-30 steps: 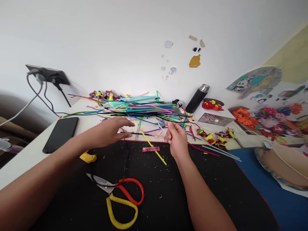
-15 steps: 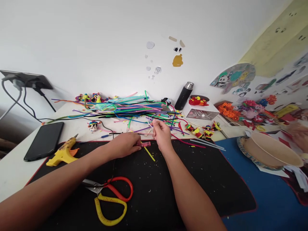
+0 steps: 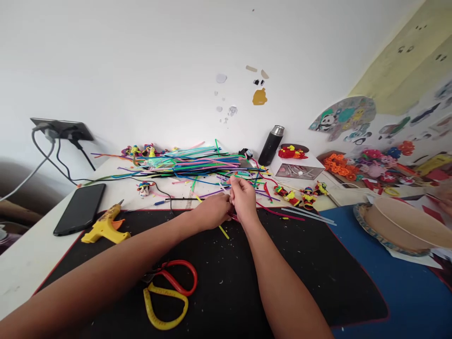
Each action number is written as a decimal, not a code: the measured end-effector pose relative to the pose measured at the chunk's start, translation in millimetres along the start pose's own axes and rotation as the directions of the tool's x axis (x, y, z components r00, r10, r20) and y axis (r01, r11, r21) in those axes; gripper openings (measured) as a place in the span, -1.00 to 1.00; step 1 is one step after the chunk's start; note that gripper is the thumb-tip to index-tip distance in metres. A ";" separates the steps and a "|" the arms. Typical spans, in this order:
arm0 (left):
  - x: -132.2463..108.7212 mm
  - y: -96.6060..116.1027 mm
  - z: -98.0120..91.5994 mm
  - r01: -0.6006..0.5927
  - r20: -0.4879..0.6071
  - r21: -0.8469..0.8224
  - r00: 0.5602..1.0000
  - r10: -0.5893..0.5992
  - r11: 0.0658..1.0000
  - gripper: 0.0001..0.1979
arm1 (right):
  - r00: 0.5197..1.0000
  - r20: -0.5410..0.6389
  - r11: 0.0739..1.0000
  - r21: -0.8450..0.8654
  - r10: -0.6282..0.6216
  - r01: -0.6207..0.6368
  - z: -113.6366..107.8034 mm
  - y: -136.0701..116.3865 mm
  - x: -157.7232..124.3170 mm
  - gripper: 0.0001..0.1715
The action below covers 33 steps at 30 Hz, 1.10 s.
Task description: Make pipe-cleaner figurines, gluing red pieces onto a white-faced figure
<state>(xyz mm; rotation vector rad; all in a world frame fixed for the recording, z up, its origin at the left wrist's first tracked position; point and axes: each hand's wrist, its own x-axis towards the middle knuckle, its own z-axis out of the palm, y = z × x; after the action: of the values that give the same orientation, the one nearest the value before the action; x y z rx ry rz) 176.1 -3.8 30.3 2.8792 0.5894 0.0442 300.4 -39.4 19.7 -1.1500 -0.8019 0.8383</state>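
Note:
My two hands meet at the far edge of a black mat (image 3: 247, 282). My left hand (image 3: 212, 210) is closed around a small pink object, of which only a tip (image 3: 234, 217) shows between the hands. My right hand (image 3: 243, 197) is closed in a pinch on a thin pale piece that I cannot make out. A yellow pipe cleaner (image 3: 223, 231) lies on the mat just under the hands. Behind them spreads a big pile of coloured pipe cleaners (image 3: 197, 162).
Red-and-yellow scissors (image 3: 167, 292) lie near me on the mat. A yellow glue gun (image 3: 104, 228) and a black phone (image 3: 80, 214) sit left. A black flask (image 3: 270, 145), small pipe-cleaner figures (image 3: 307, 195) and a paper plate (image 3: 402, 226) are at the right.
My left hand went from reaching over the pile to the pink object on the mat, picked it up and brought it against my right hand. The view shifted.

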 end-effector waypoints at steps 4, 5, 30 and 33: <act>-15.6 -10.0 -4.5 -0.006 -0.006 -0.037 1.000 0.006 0.999 -0.74 | 1.000 0.002 1.000 -0.007 -0.003 0.003 0.4 -0.8 -0.1 -0.35; -22.8 -14.1 -5.7 0.001 -0.003 -0.043 1.000 -0.001 0.999 -0.73 | 1.000 0.007 1.000 -0.007 -0.011 0.011 0.7 -0.5 -0.3 -0.35; -2.9 -91.0 -25.3 0.240 -0.115 0.022 0.965 -0.236 0.971 -0.67 | 0.998 0.061 0.991 -0.132 -0.022 0.030 5.8 0.8 -5.1 -0.42; 10.2 -107.5 -37.4 0.299 -0.194 -0.007 0.936 -0.295 0.954 -0.64 | 0.997 0.072 0.989 -0.142 -0.019 0.029 7.2 3.0 -5.8 -0.42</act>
<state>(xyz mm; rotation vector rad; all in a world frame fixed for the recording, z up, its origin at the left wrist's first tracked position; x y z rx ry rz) 141.4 104.0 45.0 2.7911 1.0621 0.2757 291.0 -40.9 17.7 -1.2400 -0.9449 0.8148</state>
